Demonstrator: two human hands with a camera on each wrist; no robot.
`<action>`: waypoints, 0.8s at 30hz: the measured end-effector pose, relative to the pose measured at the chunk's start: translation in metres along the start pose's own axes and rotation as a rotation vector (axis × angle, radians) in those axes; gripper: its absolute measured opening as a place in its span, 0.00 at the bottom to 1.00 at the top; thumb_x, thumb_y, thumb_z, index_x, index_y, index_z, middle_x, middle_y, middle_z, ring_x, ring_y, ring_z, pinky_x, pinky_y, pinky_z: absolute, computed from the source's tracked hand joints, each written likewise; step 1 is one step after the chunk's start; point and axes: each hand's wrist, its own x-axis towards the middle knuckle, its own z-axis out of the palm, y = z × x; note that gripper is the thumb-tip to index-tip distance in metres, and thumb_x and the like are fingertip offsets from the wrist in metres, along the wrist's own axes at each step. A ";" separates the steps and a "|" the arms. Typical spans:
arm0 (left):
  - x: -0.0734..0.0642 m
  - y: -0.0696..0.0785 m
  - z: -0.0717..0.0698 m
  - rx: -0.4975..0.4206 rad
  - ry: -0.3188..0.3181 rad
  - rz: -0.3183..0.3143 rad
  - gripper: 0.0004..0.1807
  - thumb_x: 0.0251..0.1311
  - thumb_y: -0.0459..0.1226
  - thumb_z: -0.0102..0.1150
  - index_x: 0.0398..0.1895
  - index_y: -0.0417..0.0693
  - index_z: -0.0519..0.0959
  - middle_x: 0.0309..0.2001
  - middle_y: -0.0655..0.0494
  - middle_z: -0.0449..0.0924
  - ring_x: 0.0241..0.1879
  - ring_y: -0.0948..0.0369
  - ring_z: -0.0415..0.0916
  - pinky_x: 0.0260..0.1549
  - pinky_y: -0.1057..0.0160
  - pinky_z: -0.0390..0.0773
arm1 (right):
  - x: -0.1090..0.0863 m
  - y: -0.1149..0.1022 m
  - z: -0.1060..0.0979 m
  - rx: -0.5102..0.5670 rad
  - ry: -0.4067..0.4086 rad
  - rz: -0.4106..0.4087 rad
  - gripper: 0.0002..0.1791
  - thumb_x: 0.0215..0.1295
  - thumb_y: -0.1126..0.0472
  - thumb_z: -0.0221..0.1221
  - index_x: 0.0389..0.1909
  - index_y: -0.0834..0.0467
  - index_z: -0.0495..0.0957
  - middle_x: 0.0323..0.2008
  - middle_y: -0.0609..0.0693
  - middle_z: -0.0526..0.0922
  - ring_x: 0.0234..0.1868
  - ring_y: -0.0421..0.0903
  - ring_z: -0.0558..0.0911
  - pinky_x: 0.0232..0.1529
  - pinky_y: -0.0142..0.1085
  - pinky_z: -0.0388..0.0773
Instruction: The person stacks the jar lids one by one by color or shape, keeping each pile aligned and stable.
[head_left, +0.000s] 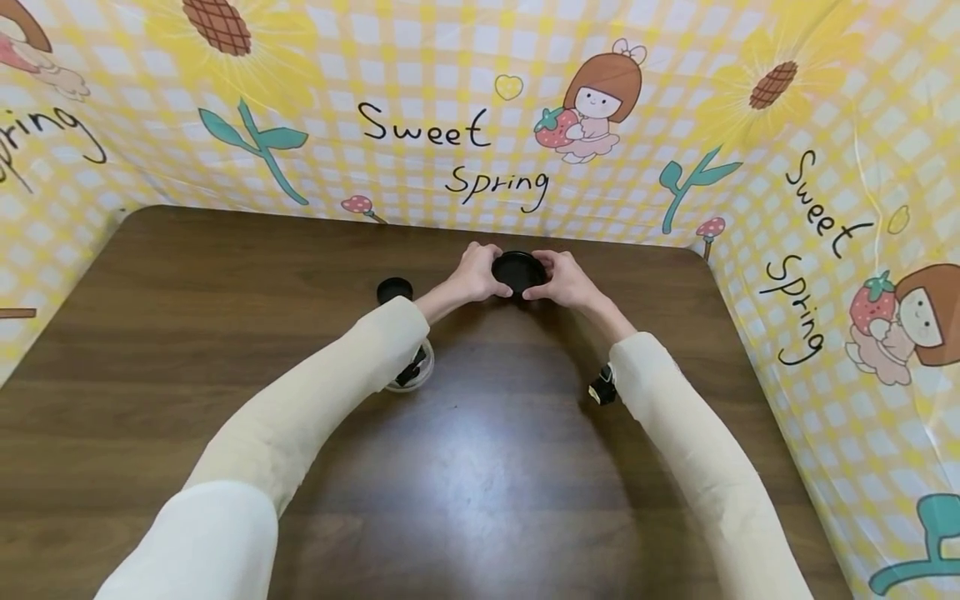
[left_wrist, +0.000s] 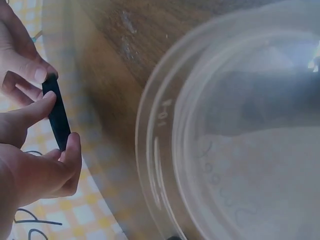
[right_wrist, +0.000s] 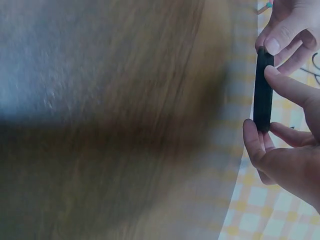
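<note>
A shallow, round black lid (head_left: 519, 273) with a raised rim is held between both hands near the far side of the table. My left hand (head_left: 476, 275) pinches its left edge between thumb and fingers. The opposite edge is gripped the same way by my right hand (head_left: 567, 282). Both wrist views show the lid (right_wrist: 263, 92) edge-on as a thin dark band. Below my left forearm sits a clear round plastic container (left_wrist: 155, 120), partly hidden by the sleeve in the head view.
Just beyond the left sleeve is another round black object (head_left: 394, 290), its lower part covered. The brown wooden table (head_left: 480, 467) meets a yellow checked cloth (head_left: 420, 187) at the back and sides. A small black device (head_left: 602, 387) is strapped at the right wrist.
</note>
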 end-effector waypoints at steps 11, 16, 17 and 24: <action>-0.029 0.001 -0.008 -0.013 0.017 0.053 0.36 0.49 0.35 0.73 0.61 0.29 0.69 0.55 0.37 0.72 0.59 0.47 0.59 0.59 0.53 0.62 | -0.023 -0.020 0.009 0.013 0.001 -0.021 0.43 0.54 0.69 0.69 0.68 0.71 0.58 0.61 0.67 0.68 0.57 0.59 0.74 0.56 0.47 0.71; -0.045 0.004 -0.011 -0.010 0.017 0.048 0.38 0.49 0.35 0.73 0.62 0.30 0.67 0.57 0.38 0.70 0.60 0.47 0.60 0.59 0.53 0.63 | -0.038 -0.028 0.016 -0.001 0.019 -0.011 0.44 0.53 0.67 0.70 0.69 0.69 0.59 0.62 0.67 0.61 0.54 0.59 0.74 0.53 0.45 0.74; -0.049 0.004 -0.011 -0.018 0.016 0.041 0.38 0.49 0.35 0.73 0.63 0.30 0.66 0.57 0.37 0.70 0.59 0.47 0.61 0.59 0.53 0.64 | -0.040 -0.029 0.017 -0.006 0.021 -0.013 0.44 0.53 0.67 0.70 0.69 0.69 0.59 0.62 0.67 0.60 0.53 0.58 0.74 0.53 0.44 0.74; -0.067 0.005 -0.008 -0.032 0.018 0.063 0.44 0.49 0.34 0.73 0.68 0.30 0.61 0.57 0.36 0.69 0.58 0.47 0.62 0.58 0.53 0.65 | -0.057 -0.033 0.027 -0.043 0.046 -0.020 0.44 0.52 0.66 0.71 0.69 0.68 0.59 0.59 0.66 0.58 0.52 0.58 0.73 0.51 0.44 0.74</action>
